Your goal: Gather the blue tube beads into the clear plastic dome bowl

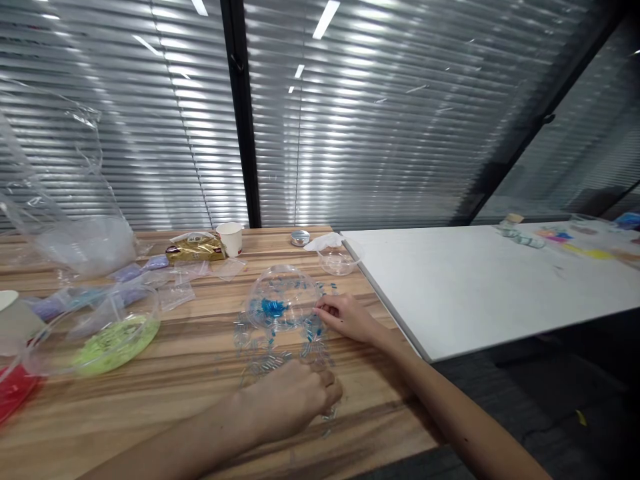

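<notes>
A clear round plastic bowl [295,280] on the wooden table holds a small heap of bright blue pieces [273,307]. Around it and in front of it lie many tiny tube-shaped pieces [267,362], clear and blue. My right hand [345,317] is at the bowl's right edge with thumb and fingertips pinched together; whatever is between them is too small to make out. Nearer to me, my left hand [297,397] hangs low over the scattered pieces, back of the hand up. Its fingers are curled in, and what they hold, if anything, is hidden.
Behind stand another clear bowl [337,260], a round tin [300,238], a paper cup [229,239] and a gold packet [196,248]. Leftward are a clear bowl with yellow-green contents [117,343], small plastic bags [177,295] and a red item [15,392]. A white table [480,287] adjoins on the right.
</notes>
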`<state>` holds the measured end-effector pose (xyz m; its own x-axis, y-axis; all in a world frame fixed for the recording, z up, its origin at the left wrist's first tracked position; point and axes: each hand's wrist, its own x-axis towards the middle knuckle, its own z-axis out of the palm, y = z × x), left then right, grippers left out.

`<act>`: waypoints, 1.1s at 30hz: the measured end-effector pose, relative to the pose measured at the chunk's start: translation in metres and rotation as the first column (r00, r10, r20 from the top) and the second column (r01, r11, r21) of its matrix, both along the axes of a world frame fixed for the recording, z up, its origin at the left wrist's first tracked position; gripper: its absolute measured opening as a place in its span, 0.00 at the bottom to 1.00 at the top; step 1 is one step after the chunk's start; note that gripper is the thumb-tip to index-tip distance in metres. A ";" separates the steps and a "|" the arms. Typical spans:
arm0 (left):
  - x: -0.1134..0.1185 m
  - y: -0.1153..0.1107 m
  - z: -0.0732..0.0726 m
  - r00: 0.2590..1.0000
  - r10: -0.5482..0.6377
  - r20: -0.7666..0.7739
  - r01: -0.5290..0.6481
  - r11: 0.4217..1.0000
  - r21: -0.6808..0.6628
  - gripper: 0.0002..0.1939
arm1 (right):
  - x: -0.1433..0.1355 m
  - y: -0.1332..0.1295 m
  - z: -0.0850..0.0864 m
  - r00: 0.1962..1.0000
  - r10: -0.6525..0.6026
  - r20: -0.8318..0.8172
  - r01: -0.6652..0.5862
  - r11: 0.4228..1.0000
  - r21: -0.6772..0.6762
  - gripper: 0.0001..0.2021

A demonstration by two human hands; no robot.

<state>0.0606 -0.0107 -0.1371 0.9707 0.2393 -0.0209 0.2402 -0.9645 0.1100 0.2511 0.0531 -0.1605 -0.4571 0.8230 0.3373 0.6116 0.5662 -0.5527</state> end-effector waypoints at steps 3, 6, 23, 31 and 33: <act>0.001 -0.002 0.003 1.000 0.006 -0.024 -0.005 1.000 0.019 0.05 | 0.001 0.001 -0.002 1.000 0.003 0.012 -0.003 1.000 -0.001 0.10; 0.003 -0.003 0.007 0.999 0.016 -0.031 -0.016 1.000 0.003 0.04 | 0.001 0.002 -0.002 1.000 0.006 0.018 -0.006 1.000 0.002 0.10; 0.004 -0.007 0.008 0.998 0.029 -0.048 -0.028 0.999 0.031 0.03 | 0.000 -0.004 0.007 0.999 0.007 0.044 -0.005 0.999 -0.047 0.11; 0.006 -0.009 0.005 0.999 0.035 -0.033 -0.033 0.997 0.063 0.04 | 0.000 -0.004 0.010 0.997 0.007 0.075 -0.002 0.998 -0.064 0.11; 0.007 -0.010 0.003 0.999 0.038 -0.031 -0.035 0.997 0.071 0.05 | -0.001 -0.004 0.011 0.997 0.002 0.082 0.004 0.998 -0.070 0.10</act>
<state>0.0674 -0.0204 -0.1341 0.9604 0.2766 -0.0344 0.2778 -0.9600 0.0340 0.2501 0.0487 -0.1492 -0.4799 0.8439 0.2399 0.6569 0.5269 -0.5393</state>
